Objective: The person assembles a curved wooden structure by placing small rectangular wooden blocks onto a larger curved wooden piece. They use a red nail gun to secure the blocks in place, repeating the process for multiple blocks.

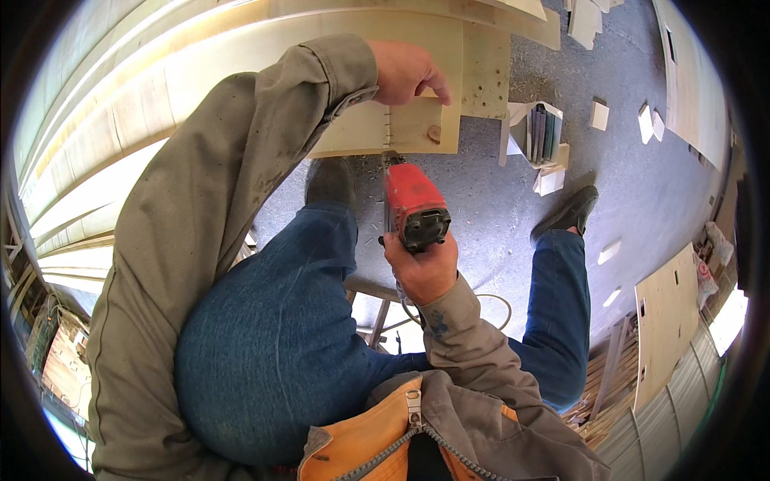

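Note:
In my right hand (425, 272) is a red and black nail gun (415, 196), my fingers closed around its grip. Its nose reaches the near edge of a pale wooden board (345, 143), by a row of small dark marks. Beyond the tool lies a small wooden block (413, 127) with a round knot. My left hand (405, 72) is bent over the block's far edge, the index fingertip pressing near its right corner. The other left fingers are curled and partly hidden.
Large sheets of wood (120, 112) are stacked at the left. Wood offcuts (599, 115) and a small open holder with dark strips (542, 135) lie on the grey floor at the right. A thin hose (504, 309) curves below my right hand. My feet stand either side of the tool.

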`<state>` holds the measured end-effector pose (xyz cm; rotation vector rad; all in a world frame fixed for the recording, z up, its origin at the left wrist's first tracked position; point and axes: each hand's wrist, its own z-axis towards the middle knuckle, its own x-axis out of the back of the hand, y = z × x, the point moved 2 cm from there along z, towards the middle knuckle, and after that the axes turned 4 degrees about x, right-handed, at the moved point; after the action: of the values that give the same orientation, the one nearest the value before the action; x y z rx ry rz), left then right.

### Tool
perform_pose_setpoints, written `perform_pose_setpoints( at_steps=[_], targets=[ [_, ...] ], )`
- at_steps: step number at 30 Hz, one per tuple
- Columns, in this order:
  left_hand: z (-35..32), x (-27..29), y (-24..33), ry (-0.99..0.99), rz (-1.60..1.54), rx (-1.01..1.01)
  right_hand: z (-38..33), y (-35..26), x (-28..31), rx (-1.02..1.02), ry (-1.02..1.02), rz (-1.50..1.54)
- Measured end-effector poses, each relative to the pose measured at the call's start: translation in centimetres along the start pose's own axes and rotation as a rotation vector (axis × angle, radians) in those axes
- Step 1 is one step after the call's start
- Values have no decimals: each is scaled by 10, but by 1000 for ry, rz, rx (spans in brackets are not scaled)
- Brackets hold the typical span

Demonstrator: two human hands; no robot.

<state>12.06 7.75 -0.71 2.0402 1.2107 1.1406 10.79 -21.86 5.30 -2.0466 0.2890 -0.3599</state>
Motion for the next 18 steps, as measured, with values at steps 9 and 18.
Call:
perform_pose_setpoints(
  at_steps=[9, 18],
  targets=[
    [-1, 3, 3, -8, 21, 14, -5, 0, 8, -33, 34, 44],
    [0, 2, -3, 1, 17, -12, 1, -9, 8, 52, 29, 11]
  ],
)
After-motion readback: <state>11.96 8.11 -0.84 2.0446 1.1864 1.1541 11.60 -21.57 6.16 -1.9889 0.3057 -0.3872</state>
